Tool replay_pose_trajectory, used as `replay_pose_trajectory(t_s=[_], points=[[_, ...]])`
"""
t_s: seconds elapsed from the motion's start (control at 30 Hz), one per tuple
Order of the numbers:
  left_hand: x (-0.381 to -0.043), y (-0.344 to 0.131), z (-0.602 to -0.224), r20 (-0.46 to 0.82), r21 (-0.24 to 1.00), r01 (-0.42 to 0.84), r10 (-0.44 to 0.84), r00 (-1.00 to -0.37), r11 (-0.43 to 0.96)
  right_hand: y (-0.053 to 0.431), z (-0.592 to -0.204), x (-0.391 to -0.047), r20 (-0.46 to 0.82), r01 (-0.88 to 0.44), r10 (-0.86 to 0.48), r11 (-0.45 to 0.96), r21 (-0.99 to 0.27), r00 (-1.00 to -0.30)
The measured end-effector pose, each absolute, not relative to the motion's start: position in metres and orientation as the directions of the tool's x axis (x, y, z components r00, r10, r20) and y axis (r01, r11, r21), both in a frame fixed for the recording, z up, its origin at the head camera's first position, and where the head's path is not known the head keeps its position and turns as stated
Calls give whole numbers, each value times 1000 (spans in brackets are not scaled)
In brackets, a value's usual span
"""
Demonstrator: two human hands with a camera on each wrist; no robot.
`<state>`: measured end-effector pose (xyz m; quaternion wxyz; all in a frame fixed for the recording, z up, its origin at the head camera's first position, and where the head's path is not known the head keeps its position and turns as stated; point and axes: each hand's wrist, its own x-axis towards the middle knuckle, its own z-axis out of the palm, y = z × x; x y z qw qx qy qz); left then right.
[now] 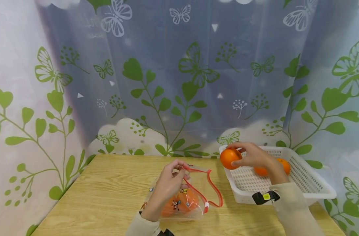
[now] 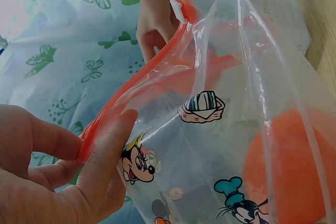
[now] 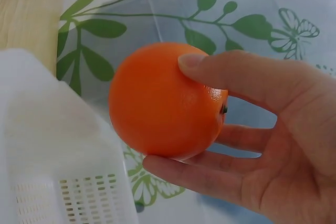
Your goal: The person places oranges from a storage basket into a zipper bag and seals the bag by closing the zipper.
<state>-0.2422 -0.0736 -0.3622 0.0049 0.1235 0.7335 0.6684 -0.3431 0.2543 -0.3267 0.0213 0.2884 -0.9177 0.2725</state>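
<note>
An orange (image 1: 230, 158) is held in my right hand (image 1: 251, 156), above the left rim of a white plastic basket (image 1: 236, 193). The right wrist view shows thumb and fingers round the orange (image 3: 163, 100), its small green stem toward the palm. My left hand (image 1: 170, 180) pinches the red zip edge of a clear zip bag (image 2: 210, 145) printed with cartoon figures. The bag's mouth gapes toward the basket, with a white slider (image 2: 178, 11) on the zip. Inside the bag lie oranges (image 1: 183, 201); how many is unclear behind the plastic.
More oranges (image 1: 282, 165) lie in the basket, partly hidden by my right forearm. Bag and basket stand on a wooden table (image 1: 108, 183). A printed curtain (image 1: 179, 82) with leaves and butterflies hangs behind the table and at both sides.
</note>
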Motion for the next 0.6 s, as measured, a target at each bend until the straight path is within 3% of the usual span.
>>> replay_pose_trajectory(t_s=[0.6], points=[[-242,-73,-363,171,979,189,190,-967,80,245,-326,-311,254,-571,-523,641,-513,-814]])
